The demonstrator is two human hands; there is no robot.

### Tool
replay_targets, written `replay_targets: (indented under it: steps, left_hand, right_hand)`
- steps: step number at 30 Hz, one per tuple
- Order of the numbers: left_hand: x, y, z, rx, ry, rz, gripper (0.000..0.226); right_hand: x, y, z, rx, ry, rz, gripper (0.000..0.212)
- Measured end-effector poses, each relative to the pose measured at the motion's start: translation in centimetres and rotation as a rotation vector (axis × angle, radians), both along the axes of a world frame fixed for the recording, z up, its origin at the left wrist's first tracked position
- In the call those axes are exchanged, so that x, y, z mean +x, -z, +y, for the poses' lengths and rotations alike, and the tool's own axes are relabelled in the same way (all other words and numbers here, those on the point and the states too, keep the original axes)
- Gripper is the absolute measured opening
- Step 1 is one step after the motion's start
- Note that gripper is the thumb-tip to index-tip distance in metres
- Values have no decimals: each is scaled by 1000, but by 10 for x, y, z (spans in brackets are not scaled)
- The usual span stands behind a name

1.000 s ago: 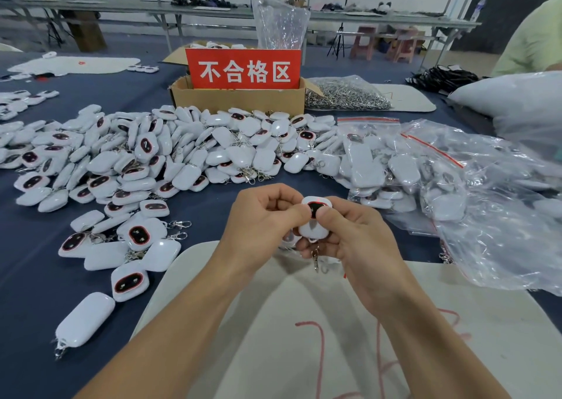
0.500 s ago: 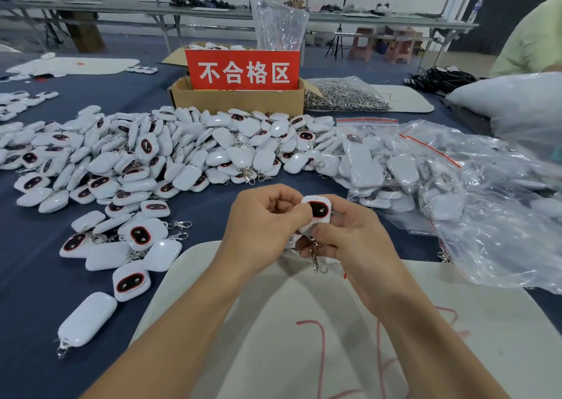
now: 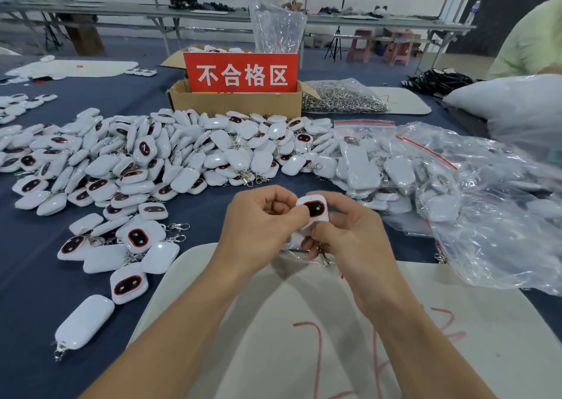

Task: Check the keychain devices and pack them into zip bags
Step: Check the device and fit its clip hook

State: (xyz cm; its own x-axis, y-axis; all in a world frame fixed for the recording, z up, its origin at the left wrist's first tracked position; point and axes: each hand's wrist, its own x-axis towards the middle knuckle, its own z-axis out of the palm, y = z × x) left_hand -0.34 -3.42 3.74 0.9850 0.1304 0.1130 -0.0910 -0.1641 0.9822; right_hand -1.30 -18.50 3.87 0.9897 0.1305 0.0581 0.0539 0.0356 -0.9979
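Over the last second the keychain device [image 3: 314, 208] had turned until its dark, red-rimmed face showed fully, with 2 small pale marks on it. That suggested the check was under way and bagging not yet begun. The left hand [image 3: 261, 231] had its fingers curled in, thumb and forefinger tips [image 3: 298, 216] pinching the device's near edge. The right hand [image 3: 349, 240] gripped the opposite lower side, its fingers [image 3: 319, 230] bent close together beneath it. The metal clip [image 3: 324, 254] hung just below those fingers. A clear zip bag [image 3: 289, 254] seemed to lie under both hands.
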Motion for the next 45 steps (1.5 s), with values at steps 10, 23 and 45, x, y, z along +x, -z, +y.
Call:
replay_targets:
  steps: [10,23,45]
  left_hand:
    - [-3,0,-1,-29,20,-95,31]
    - [-8,-1,2,-63,37,-31,10]
    - [-26,16,-49,993,-118,-158,39]
  right_hand:
    - [1,2,4,-205,74,-217,42]
    - [-1,2,-7,-13,127,16,23]
    - [15,5,-54,-639,565,65,28]
